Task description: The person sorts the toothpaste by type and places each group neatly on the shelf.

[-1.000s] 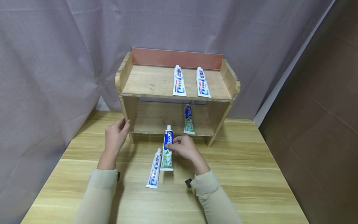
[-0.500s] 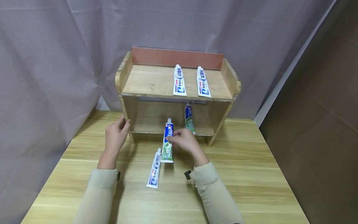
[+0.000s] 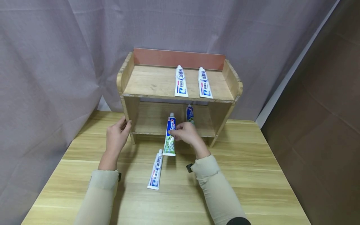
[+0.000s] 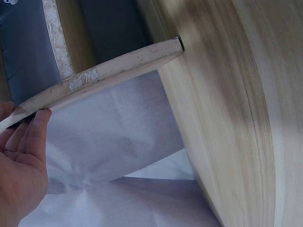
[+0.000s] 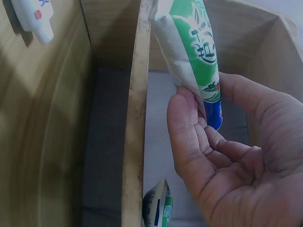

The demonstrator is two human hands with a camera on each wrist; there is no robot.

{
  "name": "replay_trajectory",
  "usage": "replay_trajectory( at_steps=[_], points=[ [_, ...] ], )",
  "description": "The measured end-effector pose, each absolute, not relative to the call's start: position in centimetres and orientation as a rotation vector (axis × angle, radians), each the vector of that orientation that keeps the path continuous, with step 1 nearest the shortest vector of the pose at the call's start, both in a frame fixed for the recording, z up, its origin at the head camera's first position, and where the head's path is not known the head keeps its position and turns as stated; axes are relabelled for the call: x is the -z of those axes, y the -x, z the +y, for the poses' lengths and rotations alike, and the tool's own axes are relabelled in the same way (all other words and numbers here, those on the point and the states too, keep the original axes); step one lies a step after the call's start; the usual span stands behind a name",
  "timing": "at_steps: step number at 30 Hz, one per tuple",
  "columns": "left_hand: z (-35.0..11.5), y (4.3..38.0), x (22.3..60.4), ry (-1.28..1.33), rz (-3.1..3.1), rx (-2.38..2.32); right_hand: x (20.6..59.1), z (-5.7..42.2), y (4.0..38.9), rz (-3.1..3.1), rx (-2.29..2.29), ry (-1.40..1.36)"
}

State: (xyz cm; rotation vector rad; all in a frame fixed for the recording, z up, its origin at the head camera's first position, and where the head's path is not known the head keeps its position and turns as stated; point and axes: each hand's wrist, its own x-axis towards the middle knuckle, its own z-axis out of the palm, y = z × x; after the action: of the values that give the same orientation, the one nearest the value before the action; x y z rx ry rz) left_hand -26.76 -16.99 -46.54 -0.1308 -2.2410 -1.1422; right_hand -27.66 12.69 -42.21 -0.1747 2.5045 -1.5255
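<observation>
My right hand [image 3: 185, 133] pinches a blue and green toothpaste tube [image 3: 170, 140] by its edge, cap pointing away, in front of the lower shelf; the right wrist view shows this green and white tube [image 5: 196, 52] between thumb and fingers. My left hand [image 3: 116, 134] grips the left side panel of the small wooden shelf [image 3: 152, 95]; in the left wrist view the thumb and fingers lie on either side of the panel's edge [image 4: 118, 66]. A white toothpaste tube [image 3: 155, 172] lies on the table close below the held tube.
Two white toothpaste tubes [image 3: 181, 82] lie side by side on the top shelf. On the lower shelf, a second blue and green tube [image 3: 190, 112] is partly hidden by my right hand. A grey curtain [image 3: 174, 25] hangs behind, and a brown panel [image 3: 317, 125] stands at the right.
My right hand has moved forward with the blue and green tube, away from the white tube on the table and up to the lower shelf's front edge. The left hand has stayed put.
</observation>
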Motion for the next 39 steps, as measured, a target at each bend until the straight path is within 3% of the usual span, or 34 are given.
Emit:
replay_trajectory(
  at_steps=[39],
  points=[
    [-17.1,26.9,46.7,0.16,-2.213,1.144,40.6,12.9,33.4,2.597,1.298,0.088]
  ],
)
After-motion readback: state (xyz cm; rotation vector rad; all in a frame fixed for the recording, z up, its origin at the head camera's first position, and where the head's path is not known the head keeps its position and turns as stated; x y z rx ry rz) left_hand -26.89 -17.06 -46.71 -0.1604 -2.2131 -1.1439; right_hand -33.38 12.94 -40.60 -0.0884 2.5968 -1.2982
